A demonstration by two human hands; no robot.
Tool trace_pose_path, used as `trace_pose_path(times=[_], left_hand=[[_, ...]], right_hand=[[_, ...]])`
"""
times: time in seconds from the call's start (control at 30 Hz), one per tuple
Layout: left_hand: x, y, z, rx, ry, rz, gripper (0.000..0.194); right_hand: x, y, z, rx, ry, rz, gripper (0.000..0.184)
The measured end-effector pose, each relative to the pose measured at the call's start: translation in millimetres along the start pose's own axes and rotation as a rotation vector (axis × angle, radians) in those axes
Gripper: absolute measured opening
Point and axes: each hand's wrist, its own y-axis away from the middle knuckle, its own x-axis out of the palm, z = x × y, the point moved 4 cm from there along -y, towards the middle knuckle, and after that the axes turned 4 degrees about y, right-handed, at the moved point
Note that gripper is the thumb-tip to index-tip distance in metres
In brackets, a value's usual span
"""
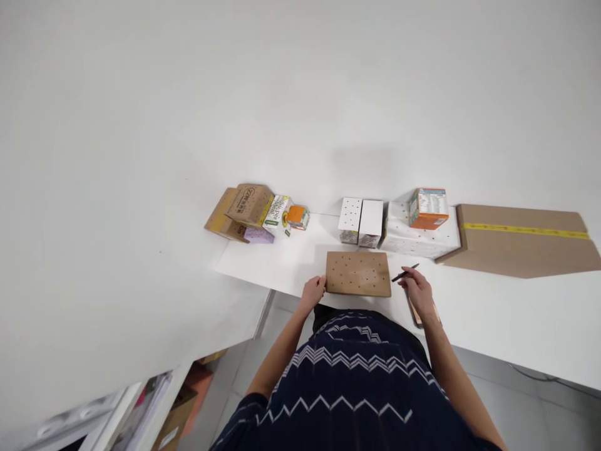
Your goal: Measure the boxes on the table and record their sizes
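Observation:
A brown cardboard box (359,275) with dark dots scattered over its top lies flat on the white table in front of my body. At its left edge, the curled fingers of my left hand (313,290) hold the near corner. Just right of the box, my right hand (417,291) pinches a slim black pen (405,273), tilted with one end towards the box. Beneath my right wrist lies a flat phone-like object (415,315), mostly covered by the hand and forearm.
Two white-topped boxes (350,216) stand behind the brown box. Right of them, an orange carton (428,210) rests on a dotted white package (399,235), beside a large taped cardboard box (526,250). Several cartons, including a brown one (251,203), cluster at the left against the wall.

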Motion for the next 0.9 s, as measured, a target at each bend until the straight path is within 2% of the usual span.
trace_pose_path(times=[0.1, 0.2, 0.33, 0.4, 0.43, 0.5, 0.6, 0.7, 0.8, 0.9], left_hand=[[-6.1, 1.0, -8.2, 0.075, -0.138, -0.122, 0.041], [-5.5, 1.9, -29.9, 0.257, -0.253, -0.232, 0.04], [12.0, 2.3, -63.7, 0.641, -0.308, -0.342, 0.029], [24.1, 1.4, -73.1, 0.765, -0.327, -0.391, 0.021], [29.8, 0.3, -75.5, 0.791, -0.345, -0.407, 0.023], [39.3, -2.3, -76.7, 0.78, -0.398, -0.41, 0.036], [46.2, -4.6, -74.5, 0.71, -0.436, -0.361, 0.046], [45.1, -6.2, -71.0, 0.662, -0.348, -0.323, 0.044], [35.1, -16.4, -60.6, 0.524, -0.082, -0.39, 0.05], [25.3, -35.8, -37.0, 0.205, 0.384, -0.435, 0.059]], right_hand=[[-7.9, 1.4, 16.5, -0.082, -0.149, -0.058, 0.042], [-10.8, 3.5, 36.3, -0.157, -0.199, -0.145, 0.035], [-6.0, 10.1, 68.4, -0.26, -0.182, -0.215, 0.026], [1.3, 13.3, 82.5, -0.291, -0.176, -0.201, 0.028], [6.3, 14.2, 87.4, -0.294, -0.169, -0.182, 0.03], [19.1, 14.3, 90.1, -0.283, -0.17, -0.121, 0.032], [39.1, 11.5, 77.4, -0.29, -0.156, -0.058, 0.039], [53.0, 9.5, 58.6, -0.434, -0.006, -0.056, 0.036], [58.1, 8.2, 45.9, -0.551, 0.068, -0.09, 0.034], [54.5, 3.1, 39.4, -0.507, -0.027, -0.225, 0.037]])
